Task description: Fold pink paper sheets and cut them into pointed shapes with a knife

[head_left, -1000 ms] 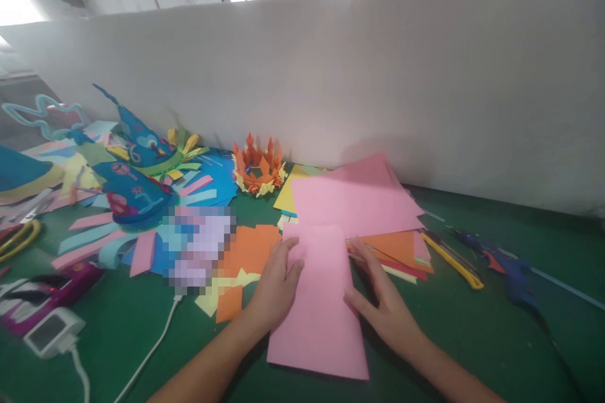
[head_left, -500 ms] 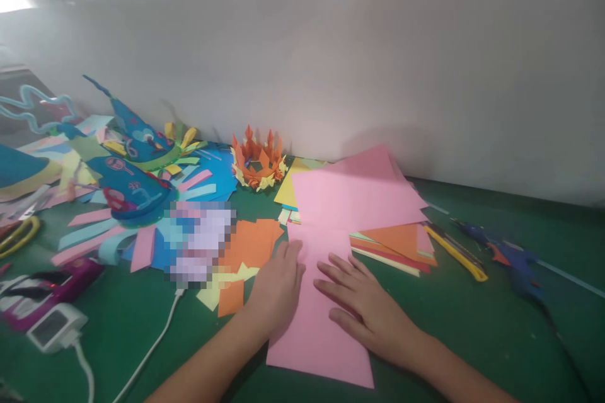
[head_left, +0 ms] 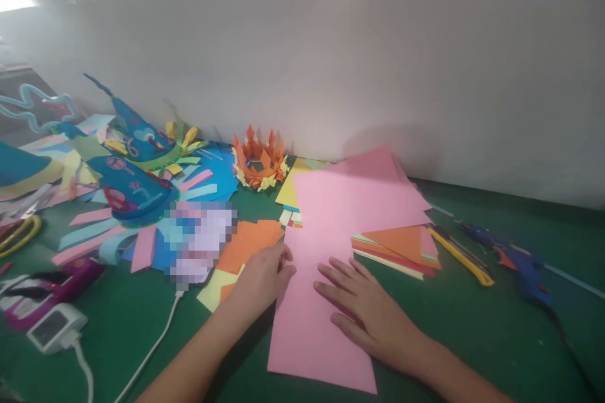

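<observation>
A long pink sheet of paper (head_left: pixel 321 340) lies lengthwise in front of me, its far end against a larger pink sheet stack (head_left: pixel 363 192). My left hand (head_left: pixel 265 274) is at its left edge, fingers curled and thumb close to them on the paper. Whether the fingertips reach under the edge is hidden. Flat on the sheet's right side rests my right hand (head_left: pixel 363 302), fingers spread. Orange paper pieces (head_left: pixel 250 242) and a pale yellow scrap (head_left: pixel 212 289) lie just left of my left hand.
Right of the paper are a yellow box cutter (head_left: pixel 460 256) and a blue glue gun (head_left: pixel 524 271). An orange paper crown (head_left: pixel 259 164) stands at the back. Blue cone hats (head_left: pixel 137 192), a purple power strip (head_left: pixel 70 286), scissors (head_left: pixel 21 233) and a white cable (head_left: pixel 155 337) occupy the left.
My left hand has slid left and slightly toward me, its fingers going from stretched out on the paper to curled at its edge. My right hand has hardly moved.
</observation>
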Available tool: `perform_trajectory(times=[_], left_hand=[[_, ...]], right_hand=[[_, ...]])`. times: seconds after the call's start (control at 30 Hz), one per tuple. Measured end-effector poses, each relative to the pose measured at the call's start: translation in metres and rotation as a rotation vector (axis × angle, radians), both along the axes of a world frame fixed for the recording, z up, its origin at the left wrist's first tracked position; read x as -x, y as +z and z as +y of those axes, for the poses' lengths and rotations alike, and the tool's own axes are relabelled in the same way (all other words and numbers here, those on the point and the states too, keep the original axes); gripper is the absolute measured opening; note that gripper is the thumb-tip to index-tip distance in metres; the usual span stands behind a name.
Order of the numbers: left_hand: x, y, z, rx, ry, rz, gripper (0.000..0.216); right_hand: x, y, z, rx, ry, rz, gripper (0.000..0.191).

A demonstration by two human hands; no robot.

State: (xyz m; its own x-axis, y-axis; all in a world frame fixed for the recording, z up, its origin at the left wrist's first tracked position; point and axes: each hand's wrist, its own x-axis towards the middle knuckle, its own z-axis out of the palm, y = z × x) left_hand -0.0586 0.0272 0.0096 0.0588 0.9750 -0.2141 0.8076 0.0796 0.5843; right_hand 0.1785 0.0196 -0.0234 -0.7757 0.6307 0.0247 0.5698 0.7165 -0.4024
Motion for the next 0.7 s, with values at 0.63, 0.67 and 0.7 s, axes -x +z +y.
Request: perform_trajectory(times=[0.63, 0.67, 0.7], left_hand=[[0.0072, 0.0065, 0.0021, 0.031, -0.103, -0.049, 0.014], [0.0068, 0.0070, 0.0022, 0.030, -0.107, -0.041, 0.014], [0.0063, 0.0071, 0.0021, 0.028, -0.107, -0.032, 0.014]], right_hand=[[0.0009, 0.0033, 0.0009, 0.003, 0.008, -0.040, 0.045], [0.0013, 0.0042, 0.0006, 0.003, 0.007, -0.046, 0.045], [0.0017, 0.0053, 0.0003, 0.001, 0.003, -0.050, 0.045]])
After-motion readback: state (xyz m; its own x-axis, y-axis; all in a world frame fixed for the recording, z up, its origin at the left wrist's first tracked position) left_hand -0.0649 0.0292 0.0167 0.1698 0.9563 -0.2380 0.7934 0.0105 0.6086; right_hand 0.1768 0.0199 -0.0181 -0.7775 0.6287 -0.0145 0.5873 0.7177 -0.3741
